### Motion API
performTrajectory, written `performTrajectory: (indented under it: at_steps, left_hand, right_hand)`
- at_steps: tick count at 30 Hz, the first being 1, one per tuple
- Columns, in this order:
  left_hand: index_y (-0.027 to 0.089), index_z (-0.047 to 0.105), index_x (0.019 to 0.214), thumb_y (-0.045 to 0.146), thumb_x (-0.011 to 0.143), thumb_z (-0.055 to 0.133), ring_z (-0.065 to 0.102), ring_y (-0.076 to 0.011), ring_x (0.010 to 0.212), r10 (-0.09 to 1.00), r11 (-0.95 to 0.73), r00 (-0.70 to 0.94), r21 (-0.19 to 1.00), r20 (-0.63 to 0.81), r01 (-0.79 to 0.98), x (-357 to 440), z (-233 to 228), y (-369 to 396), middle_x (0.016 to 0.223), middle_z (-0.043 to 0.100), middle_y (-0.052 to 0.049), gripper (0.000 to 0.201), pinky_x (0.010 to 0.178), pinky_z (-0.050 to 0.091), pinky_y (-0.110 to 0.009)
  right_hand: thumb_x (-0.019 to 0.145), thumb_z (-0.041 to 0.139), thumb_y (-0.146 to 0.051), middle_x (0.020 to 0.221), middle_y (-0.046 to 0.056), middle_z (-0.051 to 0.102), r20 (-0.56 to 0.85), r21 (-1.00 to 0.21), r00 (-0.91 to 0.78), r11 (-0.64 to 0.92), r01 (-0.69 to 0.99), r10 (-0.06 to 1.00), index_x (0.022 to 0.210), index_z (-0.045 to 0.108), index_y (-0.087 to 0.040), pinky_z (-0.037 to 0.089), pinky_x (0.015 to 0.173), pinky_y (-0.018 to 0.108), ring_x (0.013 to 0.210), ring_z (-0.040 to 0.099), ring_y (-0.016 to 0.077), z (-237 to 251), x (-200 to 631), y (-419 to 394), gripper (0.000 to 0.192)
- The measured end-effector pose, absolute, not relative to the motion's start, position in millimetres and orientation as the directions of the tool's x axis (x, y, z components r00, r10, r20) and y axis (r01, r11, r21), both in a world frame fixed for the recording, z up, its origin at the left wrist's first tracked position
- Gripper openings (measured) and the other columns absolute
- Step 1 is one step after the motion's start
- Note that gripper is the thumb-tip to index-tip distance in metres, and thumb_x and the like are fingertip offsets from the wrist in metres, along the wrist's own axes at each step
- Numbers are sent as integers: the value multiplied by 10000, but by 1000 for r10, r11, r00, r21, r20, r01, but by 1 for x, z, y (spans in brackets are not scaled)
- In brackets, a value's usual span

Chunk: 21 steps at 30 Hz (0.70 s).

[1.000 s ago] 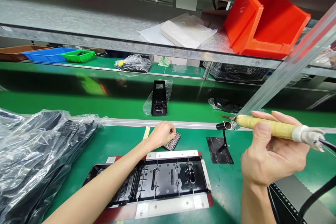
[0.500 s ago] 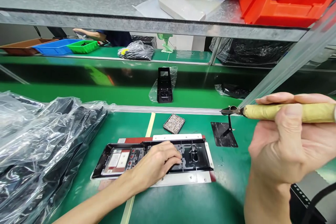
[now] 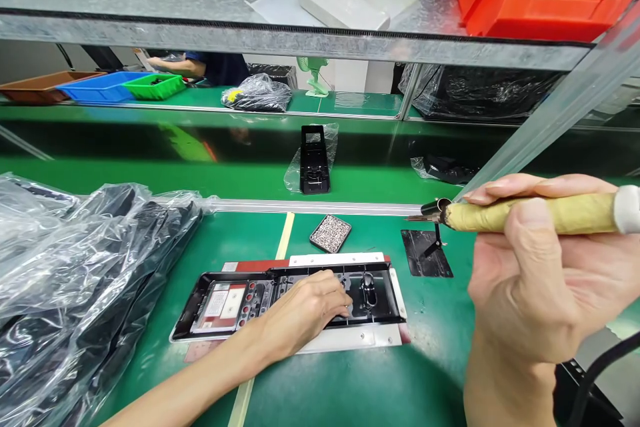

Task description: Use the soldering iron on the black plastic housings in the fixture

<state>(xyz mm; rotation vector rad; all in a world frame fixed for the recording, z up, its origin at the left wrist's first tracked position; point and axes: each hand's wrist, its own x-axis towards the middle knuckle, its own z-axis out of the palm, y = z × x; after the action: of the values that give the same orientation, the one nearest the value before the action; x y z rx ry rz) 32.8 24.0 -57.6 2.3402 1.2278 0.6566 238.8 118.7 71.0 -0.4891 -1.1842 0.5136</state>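
Observation:
My right hand (image 3: 540, 273) grips a soldering iron (image 3: 530, 215) by its yellow-wrapped handle, the tip pointing left beside a small metal-ringed stand (image 3: 436, 240) on a black base plate. My left hand (image 3: 313, 303) lies over a long black plastic housing (image 3: 385, 303), fingers bent down and drawn together inside it; whatever the fingertips pinch or press is hidden. The housing rests open side up in a flat fixture with pale metal strips (image 3: 370, 335) and dark red board. Just behind it lies a small square tray of speckled grains (image 3: 330, 233).
Plastic-wrapped black parts (image 3: 110, 280) are heaped at the left. Behind, another black housing (image 3: 315, 160) lies on a clear bag. A metal shelf (image 3: 200, 33) crosses overhead, carrying a red bin (image 3: 530, 13). A slanted post (image 3: 540, 107) stands at right. A co-worker's arm (image 3: 185, 67) shows beyond.
My right hand has shifted slightly left with the soldering iron, its tip now past the stand. My left hand stays in the housing, its fingers slightly moved.

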Motion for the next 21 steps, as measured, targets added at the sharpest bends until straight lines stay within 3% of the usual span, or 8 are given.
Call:
performTrajectory:
  at_steps: [6, 15, 19, 21]
  left_hand:
    - [172, 634, 1232, 151, 1017, 511, 609, -186, 881, 851, -526, 418, 533, 319, 663, 26, -63, 8, 983, 704, -72, 248, 742, 543, -314]
    - [135, 563, 1323, 82, 1013, 415, 587, -230, 927, 781, -623, 560, 265, 278, 736, 24, -64, 0, 1038, 659, -118, 347, 781, 568, -390]
    - [98, 549, 1338, 22, 979, 411, 593, -250, 952, 767, -630, 580, 157, 273, 760, 26, -67, -2, 1002, 655, -128, 392, 790, 573, -403]
    - [98, 542, 1350, 11, 967, 432, 599, -253, 959, 777, -617, 568, 146, 271, 773, 25, -68, -5, 1006, 658, -125, 409, 795, 572, -403]
  right_hand:
    - [753, 626, -68, 733, -12, 638, 732, -613, 241, 770, -176, 637, 1013, 637, -229, 548, 613, 414, 621, 620, 194, 72, 232, 113, 306]
    - [812, 594, -49, 734, -1, 601, 705, -661, 91, 699, -274, 703, 909, 623, -204, 525, 581, 365, 599, 589, 163, 68, 221, 94, 185]
    - [940, 570, -192, 624, -29, 553, 648, -699, 27, 608, -377, 761, 949, 620, -207, 485, 502, 324, 510, 525, 136, 64, 220, 90, 53]
    - [971, 576, -316, 567, -44, 514, 609, -721, -17, 545, -428, 793, 886, 613, -212, 450, 451, 301, 454, 475, 121, 62, 217, 86, 139]
